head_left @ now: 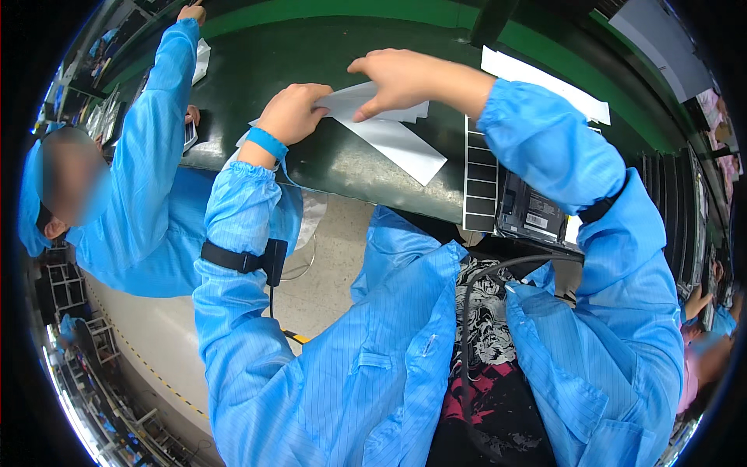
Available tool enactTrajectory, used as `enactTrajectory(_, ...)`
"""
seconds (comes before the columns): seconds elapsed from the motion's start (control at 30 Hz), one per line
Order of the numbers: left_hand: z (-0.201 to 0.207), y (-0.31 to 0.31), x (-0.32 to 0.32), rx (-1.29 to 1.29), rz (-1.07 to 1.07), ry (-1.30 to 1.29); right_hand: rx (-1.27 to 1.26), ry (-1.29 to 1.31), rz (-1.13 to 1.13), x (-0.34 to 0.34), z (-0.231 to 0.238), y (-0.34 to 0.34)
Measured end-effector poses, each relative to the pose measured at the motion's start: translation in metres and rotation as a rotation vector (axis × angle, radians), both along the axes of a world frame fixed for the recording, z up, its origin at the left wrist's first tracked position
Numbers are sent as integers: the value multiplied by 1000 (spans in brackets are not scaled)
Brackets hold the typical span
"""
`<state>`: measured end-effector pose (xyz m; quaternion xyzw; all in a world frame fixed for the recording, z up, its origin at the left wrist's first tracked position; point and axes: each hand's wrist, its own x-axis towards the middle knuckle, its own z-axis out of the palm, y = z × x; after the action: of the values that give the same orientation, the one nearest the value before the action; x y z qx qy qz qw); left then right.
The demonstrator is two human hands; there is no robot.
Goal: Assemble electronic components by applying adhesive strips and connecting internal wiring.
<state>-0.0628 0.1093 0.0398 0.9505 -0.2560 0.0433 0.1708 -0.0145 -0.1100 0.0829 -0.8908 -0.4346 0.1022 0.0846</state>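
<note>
My left hand (pixel 292 113) is closed on the edge of a white paper sheet (pixel 401 149), its thumb and fingertips pinching one end. The sheet slants down to the right over the dark green bench top (pixel 342 167). Just to the right, my right hand (pixel 397 78) hovers above the paper with thumb and fingers spread, holding nothing. More white paper (pixel 416 114) lies under and behind that hand. A blue wrist strap (pixel 267 143) with a thin cord circles my left wrist.
Right of the paper lie a sheet of black rectangular labels (pixel 480 175) and a black boxy device (pixel 537 214), partly under my right arm. White sheets (pixel 545 82) rest at the back right. At left, a co-worker's blue sleeve (pixel 163 101) reaches over the bench.
</note>
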Motion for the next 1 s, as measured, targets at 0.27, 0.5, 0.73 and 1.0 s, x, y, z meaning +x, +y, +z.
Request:
enactTrajectory(0.27,37,-14,-16,-276,171,-294,-21,-322,-45,-17,76,6)
enactTrajectory(0.5,1,-6,-25,132,290,-19,-174,-176,-98,-8,-8,9)
enactTrajectory(0.73,29,4,-4,126,223,183,-103,-80,-143,2,21,4)
enactTrajectory(1.0,6,-18,8,239,120,212,-146,128,-141,-4,-18,4)
